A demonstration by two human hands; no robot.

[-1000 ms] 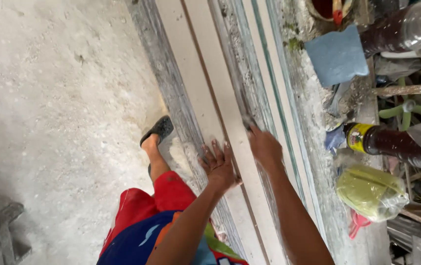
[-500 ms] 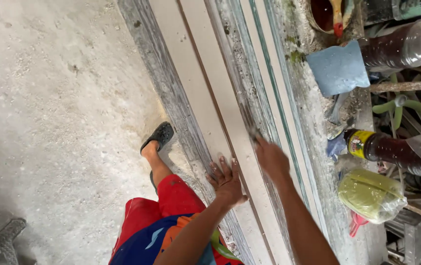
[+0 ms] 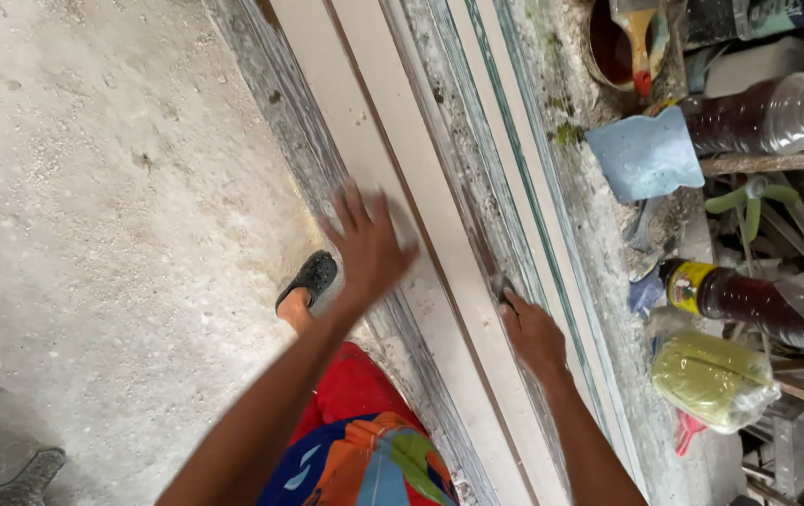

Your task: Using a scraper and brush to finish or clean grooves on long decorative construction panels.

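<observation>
1. Nearest: red and patterned shorts (image 3: 364,450) at the bottom edge, one foot in a dark sandal (image 3: 309,279) on the concrete floor (image 3: 92,234) to the left.
2. Left hand (image 3: 369,245) moved farther along the pale boards (image 3: 364,141) than half a second ago; now flat, fingers spread wide, palm on the board face, gripping nothing. Slight motion blur here, so contact pressure hard to judge.
3. Right hand (image 3: 531,330) nearly where it was before, closed narrow around something small and dark at its far tip, possibly a sanding pad or scrap, pressed into the grey weathered strip (image 3: 463,169) just right of the pale boards. Cannot tell what the held piece is.
4. Meaning of the shift, as a judgement: left hand looks to be feeling or wiping the surface ahead while right hand stays at the working spot; boards lie side by side running near to far, centre of view.
5. Right of the boards: green-edged frame rails (image 3: 514,122), then clutter close beside them: a yellowish bagged bundle (image 3: 713,379), a dark bottle with yellow label (image 3: 739,295), a blue cloth (image 3: 644,155).
6. Farthest: a clear bottle of dark liquid (image 3: 763,114), and a paint tin (image 3: 619,47) with a brush (image 3: 641,37) resting in it.
7. Nothing lying on the boards ahead of either hand.
</observation>
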